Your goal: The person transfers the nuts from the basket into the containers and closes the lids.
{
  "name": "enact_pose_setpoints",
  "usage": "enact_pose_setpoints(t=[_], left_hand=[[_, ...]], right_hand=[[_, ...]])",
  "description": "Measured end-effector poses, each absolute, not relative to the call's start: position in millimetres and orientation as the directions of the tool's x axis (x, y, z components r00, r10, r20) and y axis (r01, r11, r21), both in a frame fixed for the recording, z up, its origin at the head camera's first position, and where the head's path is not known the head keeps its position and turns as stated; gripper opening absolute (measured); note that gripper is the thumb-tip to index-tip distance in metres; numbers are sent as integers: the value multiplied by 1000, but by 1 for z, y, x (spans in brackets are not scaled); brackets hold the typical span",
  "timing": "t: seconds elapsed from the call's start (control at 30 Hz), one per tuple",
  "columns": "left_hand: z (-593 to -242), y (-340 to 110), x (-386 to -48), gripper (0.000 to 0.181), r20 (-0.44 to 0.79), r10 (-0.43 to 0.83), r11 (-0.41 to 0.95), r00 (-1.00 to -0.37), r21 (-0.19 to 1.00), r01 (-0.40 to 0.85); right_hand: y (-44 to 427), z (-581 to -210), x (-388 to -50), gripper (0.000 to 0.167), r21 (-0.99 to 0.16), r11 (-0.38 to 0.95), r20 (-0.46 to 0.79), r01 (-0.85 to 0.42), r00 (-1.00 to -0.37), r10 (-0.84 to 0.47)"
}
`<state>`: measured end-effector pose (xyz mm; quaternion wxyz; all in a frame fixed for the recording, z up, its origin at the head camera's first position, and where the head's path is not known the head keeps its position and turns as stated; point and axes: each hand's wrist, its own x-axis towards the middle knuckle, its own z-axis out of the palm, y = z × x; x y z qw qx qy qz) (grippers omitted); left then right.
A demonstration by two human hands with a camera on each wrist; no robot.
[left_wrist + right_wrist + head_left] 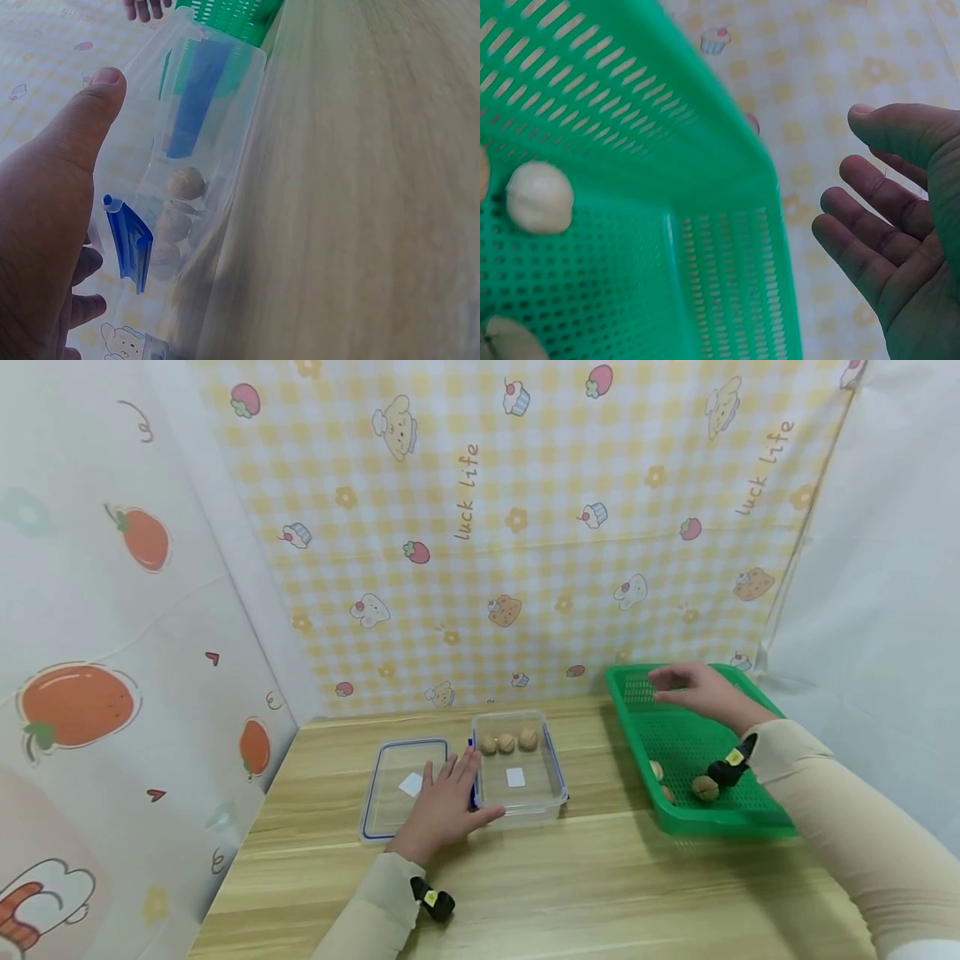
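Observation:
A clear box (517, 808) holds three walnuts (506, 742) along its far side and a white label. My left hand (446, 803) lies with spread fingers at the box's left edge, its thumb near the front corner; the left wrist view shows that hand (56, 187) beside the box's blue clip (131, 244). Over the far part of a green basket (637, 752) hovers my right hand (701, 692), fingers loosely bent and holding nothing. In the right wrist view the right hand (907, 217) is empty beside the basket rim (769, 169). A walnut (705, 788) and other nuts (540, 197) lie in the basket.
A clear lid (386, 802) with a blue seal lies left of the box, partly behind the left hand. A checked cloth (480, 568) hangs behind the wooden table (555, 893), and pale cloths hang at both sides.

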<state>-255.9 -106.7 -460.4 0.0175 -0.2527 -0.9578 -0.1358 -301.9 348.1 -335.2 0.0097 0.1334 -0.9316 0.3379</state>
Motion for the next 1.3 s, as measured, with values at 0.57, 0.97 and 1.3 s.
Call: enact_pose_setpoints(t=[0.57, 0.97, 1.3], left_hand=[[-464, -107, -257, 107, 112, 480, 828, -870, 270, 491], [-468, -106, -257, 108, 117, 487, 821, -866, 276, 499], [-465, -108, -259, 108, 107, 478, 833, -872, 261, 488]], right_hand=[[402, -371, -265, 61, -680, 719, 59, -143, -988, -141], [427, -380, -250, 58, -732, 669, -16, -126, -979, -202], [424, -381, -236, 59, -703, 701, -47, -119, -976, -213]])
